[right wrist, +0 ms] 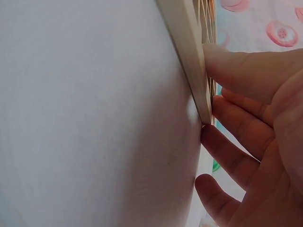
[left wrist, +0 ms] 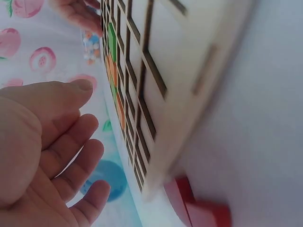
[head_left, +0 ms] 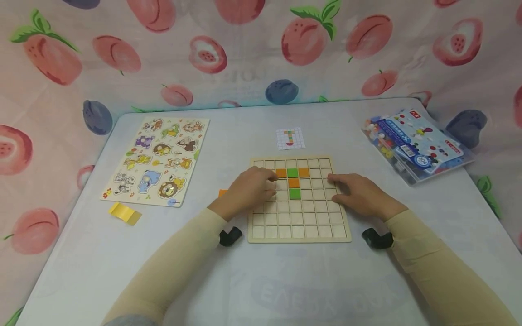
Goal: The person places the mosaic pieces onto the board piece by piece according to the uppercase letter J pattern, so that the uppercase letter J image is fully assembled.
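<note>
Head view: the table (head_left: pixel 318 280) is white, its far edge meeting a pale backdrop (head_left: pixel 159 59) printed with red and blue fruit. The board (head_left: pixel 314 232) lies flat at mid-table. Left of it are the puzzle (head_left: pixel 157 160) and yellow strip (head_left: pixel 124 213); beyond it, the card (head_left: pixel 299 142); right and farther back, the box (head_left: pixel 424 140). An orange piece (head_left: pixel 222 193) beside its left edge is partly covered.

Left wrist view reveals red pieces (left wrist: pixel 210 213) beside the board, hidden in the head view. The left hand (head_left: pixel 250 190), at the board's left side, is loosely spread, holding nothing. Right wrist view details the right hand (head_left: pixel 364 194): fingers extended, thumb touching the board's rim, no grasp.

Board condition: pale wood, square cells. Toward its far edge sit orange, green and orange tiles (head_left: pixel 292 172) in a row; under the green, one orange, then one green.
</note>
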